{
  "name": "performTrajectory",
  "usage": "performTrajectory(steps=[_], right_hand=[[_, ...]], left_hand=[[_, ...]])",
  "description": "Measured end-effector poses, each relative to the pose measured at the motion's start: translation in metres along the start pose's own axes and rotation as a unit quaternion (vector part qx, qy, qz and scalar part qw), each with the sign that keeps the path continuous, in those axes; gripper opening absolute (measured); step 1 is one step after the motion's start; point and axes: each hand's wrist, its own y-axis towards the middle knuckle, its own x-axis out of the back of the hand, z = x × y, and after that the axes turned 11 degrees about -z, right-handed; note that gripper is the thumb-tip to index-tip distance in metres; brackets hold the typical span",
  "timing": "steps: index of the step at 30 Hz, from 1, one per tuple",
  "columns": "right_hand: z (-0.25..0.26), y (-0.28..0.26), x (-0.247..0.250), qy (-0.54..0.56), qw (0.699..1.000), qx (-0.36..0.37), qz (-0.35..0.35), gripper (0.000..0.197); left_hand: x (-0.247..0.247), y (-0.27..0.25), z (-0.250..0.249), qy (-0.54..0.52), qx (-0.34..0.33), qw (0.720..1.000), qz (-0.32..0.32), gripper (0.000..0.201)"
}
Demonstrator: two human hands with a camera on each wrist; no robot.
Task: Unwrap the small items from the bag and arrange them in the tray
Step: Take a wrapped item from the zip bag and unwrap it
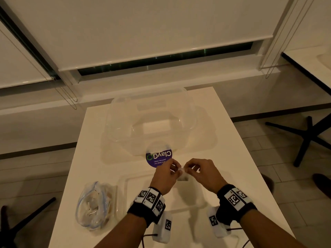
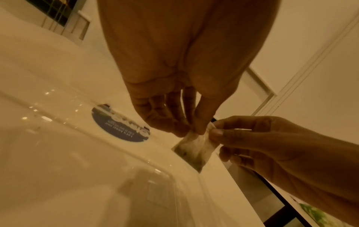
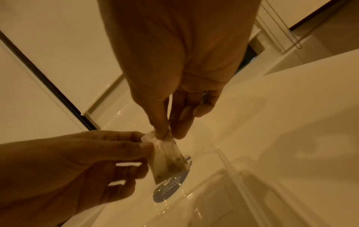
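Note:
A small packet in clear wrapping (image 1: pixel 183 174) hangs between both hands above a shallow clear tray (image 1: pixel 125 181) at the table's near side. My left hand (image 1: pixel 177 170) pinches the wrapper's top left corner and my right hand (image 1: pixel 187 168) pinches the top right. In the left wrist view, the left hand (image 2: pixel 196 130) and the right hand (image 2: pixel 213 132) meet on the packet (image 2: pixel 196 148), which shows brownish contents. The right wrist view shows the right hand (image 3: pixel 165 134), the left hand (image 3: pixel 146 143) and the packet (image 3: pixel 168 159). A clear zip bag (image 1: pixel 93 206) holding more wrapped items lies left of the tray.
A large clear plastic container (image 1: pixel 114 122) stands at the far half of the white table (image 1: pixel 232 158). A round purple sticker (image 1: pixel 158 159) lies between it and my hands. Dark chair or table legs (image 1: pixel 304 138) stand on the floor to the right and lower left.

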Motion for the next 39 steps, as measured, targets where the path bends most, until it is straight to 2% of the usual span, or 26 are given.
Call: performTrajectory(steps=[4,7,8,12,18,22,29,36,39], right_hand=[[-0.011,0.009,0.000,-0.017,1.000,-0.010,0.011,0.008],[-0.017,0.015,-0.001,-0.034,0.999,-0.014,0.015,0.007],[-0.020,0.017,-0.002,-0.040,0.999,-0.013,0.016,0.006],[-0.031,0.024,-0.007,-0.085,0.996,0.014,0.020,0.004],[-0.049,0.030,-0.015,-0.138,0.989,0.036,0.028,0.005],[-0.047,0.031,-0.015,-0.146,0.988,0.032,0.040,0.007],[-0.040,0.033,-0.016,-0.238,0.966,0.098,0.026,0.010],[-0.040,0.029,-0.016,-0.214,0.972,0.094,0.001,0.021],[-0.038,0.027,-0.014,-0.206,0.974,0.095,-0.011,0.024]], left_hand=[[-0.016,0.002,0.011,0.034,0.079,0.996,0.004,0.016],[-0.026,0.003,0.017,0.031,0.111,0.993,0.014,0.009],[-0.028,0.004,0.018,0.026,0.124,0.992,0.015,0.006],[-0.036,0.012,0.023,-0.006,0.191,0.981,0.013,0.015],[-0.044,0.018,0.026,-0.070,0.275,0.959,0.006,0.010],[-0.050,0.021,0.028,-0.048,0.268,0.962,0.000,0.009],[-0.054,0.024,0.031,0.003,0.231,0.973,-0.018,0.007],[-0.055,0.020,0.037,0.077,0.194,0.978,-0.007,0.024],[-0.041,0.013,0.028,0.123,0.164,0.979,-0.011,0.024]])
